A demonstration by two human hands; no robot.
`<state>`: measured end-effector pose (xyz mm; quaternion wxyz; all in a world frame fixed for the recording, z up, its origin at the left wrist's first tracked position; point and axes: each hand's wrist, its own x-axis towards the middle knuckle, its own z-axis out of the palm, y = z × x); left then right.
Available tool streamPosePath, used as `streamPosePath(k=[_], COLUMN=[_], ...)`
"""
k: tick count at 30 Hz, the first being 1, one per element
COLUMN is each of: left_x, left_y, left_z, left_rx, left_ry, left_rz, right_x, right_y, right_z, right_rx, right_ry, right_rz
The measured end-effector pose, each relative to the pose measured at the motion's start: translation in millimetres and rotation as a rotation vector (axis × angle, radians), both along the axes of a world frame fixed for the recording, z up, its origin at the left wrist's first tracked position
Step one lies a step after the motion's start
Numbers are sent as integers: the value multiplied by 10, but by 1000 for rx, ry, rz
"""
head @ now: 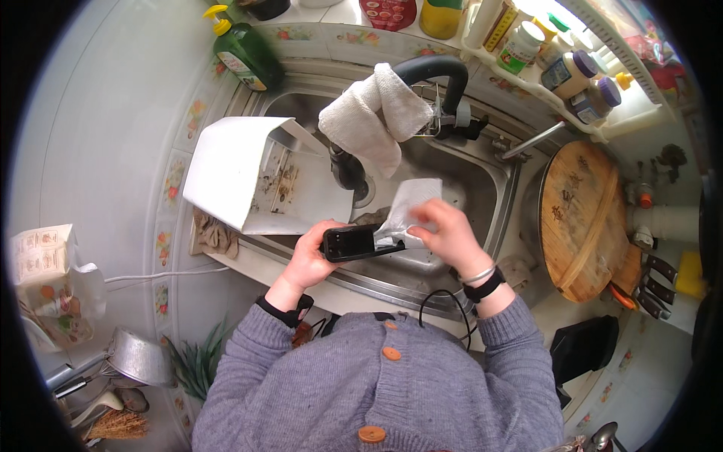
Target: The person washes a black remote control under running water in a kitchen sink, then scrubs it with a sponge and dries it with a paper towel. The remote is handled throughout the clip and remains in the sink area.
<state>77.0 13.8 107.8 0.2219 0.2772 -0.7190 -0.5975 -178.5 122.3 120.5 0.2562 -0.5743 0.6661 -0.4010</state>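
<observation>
My left hand (312,252) grips the left end of a dark, glossy, box-shaped object (353,244) with a black rim, above the front of the steel sink. My right hand (449,230), partly blurred, is at a thin white sheet (417,195), paper or cloth, whose lower end lies against the right part of the dark object. Whether my right fingers pinch the sheet is hard to tell. Behind my left hand a white open-sided housing (226,169) with brown stains inside rests in the left of the sink. A white towel (375,107) is draped over the black faucet (432,63).
A green pump bottle (245,56) stands at the sink's back left corner. A round wooden lid (584,220) covers a pot on the right, near several knives (660,285). A brown rag (217,234) lies at the left counter edge. Bottles (522,48) line the rack at back right.
</observation>
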Motion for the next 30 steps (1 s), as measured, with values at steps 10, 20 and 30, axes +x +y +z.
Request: streamPosePath(k=[10,20,30], left_x=[53,114,201], left_y=[27,56,31], left_z=[-151,-164,-82], left_rx=[27,81,-28], left_ry=[-97,-66,-107], left_rz=[93,222,101], right_x=[-28,-169,-55], right_y=[95,-78,24], right_z=[-239,-2423,-2554], right_rx=[235,1048,1057], right_ry=[-674,423,392], right_rz=[371,-190,-237])
